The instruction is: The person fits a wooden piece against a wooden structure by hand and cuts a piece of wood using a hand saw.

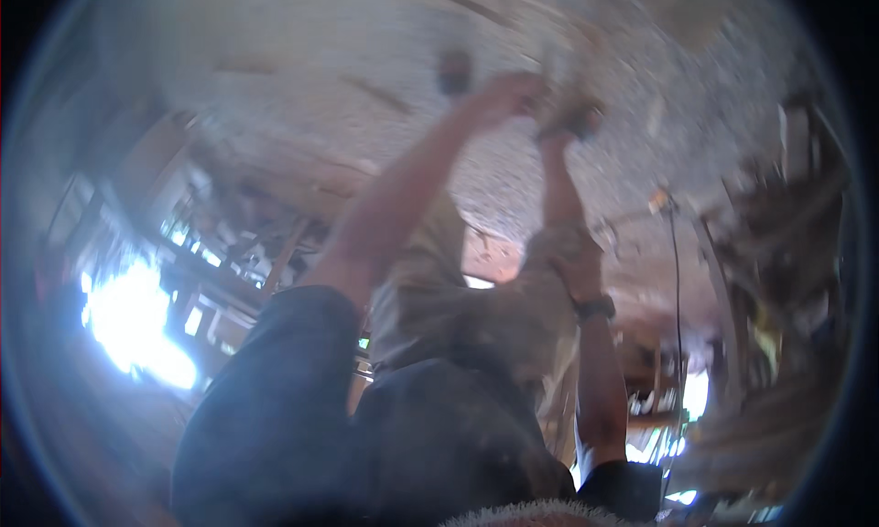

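The picture is strongly blurred. My left hand (518, 94) reaches down to the ground, close beside my right foot (573, 118). A pale, blurred thing (560, 70) shows just past its fingers; whether they hold it cannot be made out. My right hand (580, 273), with a dark band (595, 308) at the wrist, lies against the khaki trouser leg (549, 252) near the knee. Its fingers are partly hidden, so a grip on the cloth cannot be told. Below that cloth the shin (562, 177) is bare.
Grey, rough ground (494, 177) spreads around the feet, with a dark, blurred object (454, 70) left of my left hand. A thin dark cable (676, 273) hangs at the right. Wooden-looking clutter (783, 245) stands along the right side. Bright daylight (141, 321) glares at the left.
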The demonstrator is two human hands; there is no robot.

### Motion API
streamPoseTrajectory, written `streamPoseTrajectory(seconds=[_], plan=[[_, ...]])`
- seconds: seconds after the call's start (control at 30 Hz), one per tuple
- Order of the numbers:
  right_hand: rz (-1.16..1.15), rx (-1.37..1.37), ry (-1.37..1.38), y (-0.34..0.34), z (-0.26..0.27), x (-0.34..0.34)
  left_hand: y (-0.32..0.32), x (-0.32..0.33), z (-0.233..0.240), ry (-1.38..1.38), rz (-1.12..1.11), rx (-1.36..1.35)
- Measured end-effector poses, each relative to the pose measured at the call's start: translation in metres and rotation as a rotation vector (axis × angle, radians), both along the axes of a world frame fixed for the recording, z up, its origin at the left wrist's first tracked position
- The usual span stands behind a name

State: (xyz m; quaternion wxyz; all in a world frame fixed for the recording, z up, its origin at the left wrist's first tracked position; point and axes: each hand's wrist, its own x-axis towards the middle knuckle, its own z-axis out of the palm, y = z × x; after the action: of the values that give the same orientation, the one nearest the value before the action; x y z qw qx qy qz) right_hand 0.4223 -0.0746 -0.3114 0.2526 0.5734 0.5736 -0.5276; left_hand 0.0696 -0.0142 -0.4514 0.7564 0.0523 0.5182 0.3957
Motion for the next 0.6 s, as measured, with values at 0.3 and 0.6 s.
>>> streamPoseTrajectory(seconds=[0.3, 0.6], plan=[[-0.137, -0.279, 0.112, 0.020, 0.010, -0.027, -0.059, -0.010, 0.099, 0.335, 0.008, -0.265], [-0.244, -0.376, -0.024, 0.023, 0.063, -0.046, -0.173, -0.023, 0.044, 0.394, 0.154, -0.294]])
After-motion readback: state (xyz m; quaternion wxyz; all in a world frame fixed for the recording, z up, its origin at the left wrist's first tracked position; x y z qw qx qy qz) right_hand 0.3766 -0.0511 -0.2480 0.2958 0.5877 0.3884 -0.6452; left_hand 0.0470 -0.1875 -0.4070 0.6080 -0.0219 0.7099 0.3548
